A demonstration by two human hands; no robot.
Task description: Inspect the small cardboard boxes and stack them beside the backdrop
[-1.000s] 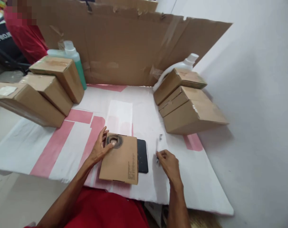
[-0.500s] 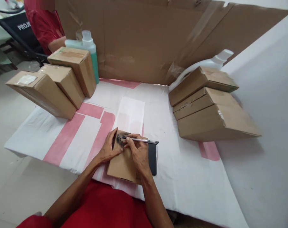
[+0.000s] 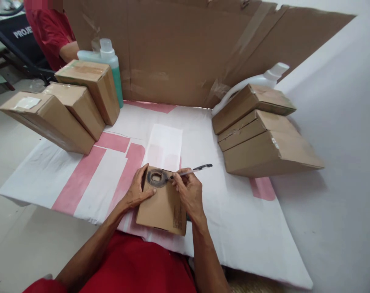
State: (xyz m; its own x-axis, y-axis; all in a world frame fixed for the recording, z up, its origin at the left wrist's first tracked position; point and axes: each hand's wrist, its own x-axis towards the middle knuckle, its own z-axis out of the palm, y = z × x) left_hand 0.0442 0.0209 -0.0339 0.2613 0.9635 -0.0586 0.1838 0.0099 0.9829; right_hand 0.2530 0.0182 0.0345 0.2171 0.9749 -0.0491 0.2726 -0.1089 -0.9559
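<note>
Already, a dark ring [image 3: 157,184] surrounds the hole [image 3: 156,177] in the top face of a small cardboard box [image 3: 160,207], which lies near the middle of the near edge of the table [image 3: 240,219]; below the ring I see only printed text [image 3: 176,217], and whether the shading is complete cannot be told. The left hand [image 3: 139,191] is half spread, thumb on the face and fingers along the left edge, gripping it; the right hand [image 3: 191,191] is closed around a pen [image 3: 203,167], its tip at the ring's right side. Beyond lies a white sheet [image 3: 165,138]. Brown cartons [image 3: 72,126] line the left edge before a green bottle [image 3: 117,83], and stacked cartons [image 3: 249,152] stand near the right edge before a white bottle [image 3: 262,79]. Behind the far edge rises a cardboard panel [image 3: 173,53], with a co-worker's red sleeve [image 3: 52,34] and a black chair [image 3: 18,47] past its left end; a pale wall [image 3: 349,114] closes the right.
</note>
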